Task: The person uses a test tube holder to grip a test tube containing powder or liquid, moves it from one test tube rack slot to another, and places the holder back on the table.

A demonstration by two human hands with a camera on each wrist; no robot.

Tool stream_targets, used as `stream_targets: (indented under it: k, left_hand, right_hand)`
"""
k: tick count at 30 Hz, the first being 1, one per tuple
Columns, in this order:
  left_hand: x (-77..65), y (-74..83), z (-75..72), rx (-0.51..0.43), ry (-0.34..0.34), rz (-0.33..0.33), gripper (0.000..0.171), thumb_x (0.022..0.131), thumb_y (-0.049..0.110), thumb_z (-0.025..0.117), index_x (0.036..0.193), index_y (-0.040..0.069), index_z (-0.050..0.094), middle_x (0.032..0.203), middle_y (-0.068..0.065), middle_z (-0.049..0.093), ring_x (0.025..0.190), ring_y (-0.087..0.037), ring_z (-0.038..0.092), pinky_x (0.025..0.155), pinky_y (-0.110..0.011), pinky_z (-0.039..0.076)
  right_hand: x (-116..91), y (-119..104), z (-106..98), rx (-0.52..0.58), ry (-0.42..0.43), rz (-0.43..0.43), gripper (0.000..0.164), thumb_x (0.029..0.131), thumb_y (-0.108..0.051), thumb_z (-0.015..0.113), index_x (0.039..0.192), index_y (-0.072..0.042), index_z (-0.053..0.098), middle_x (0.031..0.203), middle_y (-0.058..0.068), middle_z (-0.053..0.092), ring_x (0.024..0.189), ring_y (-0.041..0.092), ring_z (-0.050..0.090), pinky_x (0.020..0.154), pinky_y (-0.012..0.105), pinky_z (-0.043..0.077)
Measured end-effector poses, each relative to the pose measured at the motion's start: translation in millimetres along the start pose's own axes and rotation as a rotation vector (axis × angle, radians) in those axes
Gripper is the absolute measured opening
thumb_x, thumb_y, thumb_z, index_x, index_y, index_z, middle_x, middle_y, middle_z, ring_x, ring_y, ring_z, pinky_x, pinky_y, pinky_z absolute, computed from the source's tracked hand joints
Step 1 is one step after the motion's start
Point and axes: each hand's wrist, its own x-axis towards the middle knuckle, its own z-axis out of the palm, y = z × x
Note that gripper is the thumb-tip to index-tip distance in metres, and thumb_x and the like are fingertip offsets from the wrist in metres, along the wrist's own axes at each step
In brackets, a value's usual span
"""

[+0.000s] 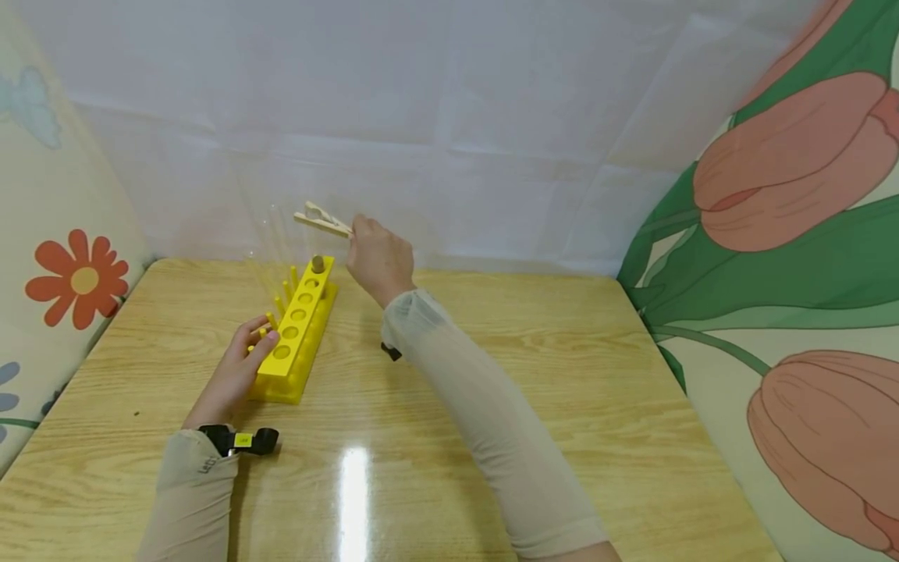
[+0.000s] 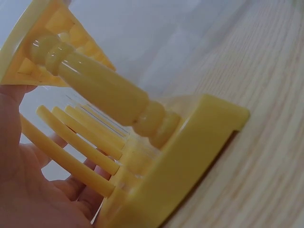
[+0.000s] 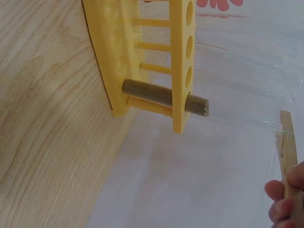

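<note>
Left hand (image 1: 239, 359): fingers wrapped on near end of yellow rack (image 1: 294, 324). Right hand (image 1: 381, 256): fingers pinching wooden clamp (image 1: 323, 225). Brown-filled tube (image 3: 149, 91) sits in the rack's end hole, farthest from left fingers, below and left of right fingers. Progress, best guess: rack steadied, clamp at tube's upper part, so about midway; left to do: tube either freed from rack or clamp let go, can't tell which. Clamp's bite on glass unclear. Head view gets clear tubes (image 1: 281, 234) beyond left fingers but only the fill's top; right wrist shows fill running through the hole to the base; left wrist alone shows end column (image 2: 102, 88) beside left fingers, pegs (image 2: 78, 137) against them
</note>
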Motion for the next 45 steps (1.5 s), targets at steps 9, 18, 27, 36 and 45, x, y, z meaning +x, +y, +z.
stream_targets:
  k: [9, 18, 27, 36, 45]
  left_hand:
    - [2.2, -2.6, -0.6, 0.006, -0.003, 0.001, 0.083, 0.105, 0.059, 0.037, 0.164, 0.014, 0.001, 0.161, -0.034, 0.006, 0.140, -0.049, 0.023, 0.110, -0.063, 0.028]
    - [1.1, -0.5, -1.0, 0.004, -0.004, -0.008, 0.084, 0.104, 0.060, 0.038, 0.164, 0.015, 0.001, 0.161, -0.033, 0.007, 0.139, -0.047, 0.026, 0.107, -0.059, 0.032]
    - [-0.4, 0.8, -1.8, 0.013, -0.003, -0.015, 0.087, 0.102, 0.063, 0.040, 0.164, 0.016, 0.002, 0.161, -0.031, 0.009, 0.137, -0.046, 0.029, 0.102, -0.049, 0.037]
    - [1.6, -0.5, -2.4, 0.008, -0.009, -0.011, 0.085, 0.103, 0.061, 0.039, 0.164, 0.014, 0.001, 0.162, -0.032, 0.008, 0.138, -0.046, 0.028, 0.106, -0.054, 0.035]
    - [1.4, 1.0, -0.8, -0.006, -0.013, 0.008, 0.083, 0.105, 0.058, 0.038, 0.164, 0.013, 0.001, 0.160, -0.033, 0.008, 0.138, -0.046, 0.026, 0.108, -0.059, 0.029]
  right_hand:
    - [-2.8, 0.1, 4.1, 0.009, -0.022, 0.008, 0.016, 0.106, -0.022, 0.052, 0.100, -0.014, 0.064, 0.077, -0.004, 0.059, 0.052, 0.008, 0.045, 0.046, 0.020, 0.037]
    - [-4.1, 0.8, 10.1, 0.020, -0.064, 0.014, 0.016, 0.106, -0.023, 0.053, 0.099, -0.013, 0.063, 0.076, -0.004, 0.056, 0.055, 0.009, 0.047, 0.049, 0.021, 0.039]
    - [-8.6, 0.6, 16.8, 0.032, -0.107, 0.029, 0.018, 0.107, -0.024, 0.051, 0.102, -0.013, 0.065, 0.076, -0.004, 0.059, 0.055, 0.009, 0.049, 0.048, 0.021, 0.040]
    - [-14.0, 1.3, 25.8, 0.041, -0.125, 0.040, 0.018, 0.107, -0.023, 0.051, 0.102, -0.013, 0.066, 0.076, -0.004, 0.059, 0.053, 0.009, 0.049, 0.047, 0.021, 0.040]
    - [-20.7, 1.8, 35.5, 0.047, -0.152, 0.053, 0.019, 0.107, -0.023, 0.051, 0.107, -0.013, 0.067, 0.077, -0.004, 0.061, 0.051, 0.008, 0.049, 0.046, 0.019, 0.040]
